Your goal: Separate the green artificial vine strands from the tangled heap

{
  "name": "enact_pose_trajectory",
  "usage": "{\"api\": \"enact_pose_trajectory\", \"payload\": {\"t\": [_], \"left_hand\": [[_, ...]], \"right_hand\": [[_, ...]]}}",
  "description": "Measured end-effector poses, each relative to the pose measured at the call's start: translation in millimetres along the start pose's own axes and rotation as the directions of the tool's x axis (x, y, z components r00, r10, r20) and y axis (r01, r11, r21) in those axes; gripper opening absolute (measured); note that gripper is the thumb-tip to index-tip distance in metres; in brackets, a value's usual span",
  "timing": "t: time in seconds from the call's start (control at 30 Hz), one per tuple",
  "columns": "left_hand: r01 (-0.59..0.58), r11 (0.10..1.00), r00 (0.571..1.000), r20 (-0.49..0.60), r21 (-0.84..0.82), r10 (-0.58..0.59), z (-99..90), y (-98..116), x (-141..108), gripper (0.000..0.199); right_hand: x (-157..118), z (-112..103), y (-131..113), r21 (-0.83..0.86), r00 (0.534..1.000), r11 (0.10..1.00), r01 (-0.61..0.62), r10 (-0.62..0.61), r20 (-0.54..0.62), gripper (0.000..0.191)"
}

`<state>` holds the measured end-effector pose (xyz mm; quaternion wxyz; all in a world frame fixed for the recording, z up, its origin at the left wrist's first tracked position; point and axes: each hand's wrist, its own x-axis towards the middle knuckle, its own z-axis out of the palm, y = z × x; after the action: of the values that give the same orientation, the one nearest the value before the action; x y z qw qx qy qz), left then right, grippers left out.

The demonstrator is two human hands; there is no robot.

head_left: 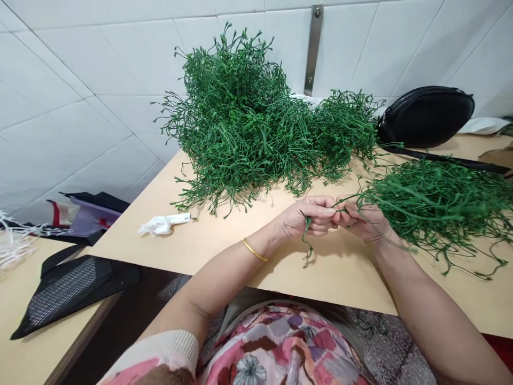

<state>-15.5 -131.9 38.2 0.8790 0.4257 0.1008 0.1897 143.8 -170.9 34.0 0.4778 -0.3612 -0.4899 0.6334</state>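
Stem [306,235] pinched between left hand [306,216] and right hand [363,222]

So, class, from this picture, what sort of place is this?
Probably a small handicraft workroom: a pale wooden worktable, white glazed wall tiles, and a big heap of thin green, seemingly artificial stems.

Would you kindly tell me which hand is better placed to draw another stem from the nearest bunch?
Probably the right hand: its fingers touch stems of the green bunch, while the left hand pinches a drooping strand.
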Motion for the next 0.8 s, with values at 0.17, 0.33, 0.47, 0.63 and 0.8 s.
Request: {"api": "enact_pose_trajectory", "payload": {"t": [0.17, 0.33, 0.47, 0.63, 0.8], "left_hand": [[-0.066, 0.995, 0.988, -0.142, -0.07, 0.055, -10.6, -2, 8, 0.012], [-0.078, 0.994, 0.961, -0.272, -0.076, 0.055, -15.4, -2, 12, 0.015], [-0.073, 0.972, 0.969, -0.245, -0.222, 0.017, -5.1, 1, 13, 0.02], [-0.049, 0.985, 0.926, -0.378, -0.168, -0.018, -6.0, 4, 12, 0.024], [-0.068, 0.973, 0.991, -0.131, -0.219, 0.04, 6.8, 4, 4, 0.031]], "right_hand": [[11, -1, 2, -0.115, 0.996, 0.993, 0.034, -0.043, -0.074, 0.041], [17, -3, 1, -0.332, 0.993, 0.941, 0.071, -0.099, -0.069, 0.042], [19, -7, 3, -0.292, 0.995, 0.953, 0.084, -0.098, -0.033, 0.041], [20, 1, 8, -0.26, 0.993, 0.964, 0.048, -0.075, -0.094, 0.04], [8, 8, -2, -0.137, 0.989, 0.984, 0.11, -0.123, -0.088, 0.04]]}}
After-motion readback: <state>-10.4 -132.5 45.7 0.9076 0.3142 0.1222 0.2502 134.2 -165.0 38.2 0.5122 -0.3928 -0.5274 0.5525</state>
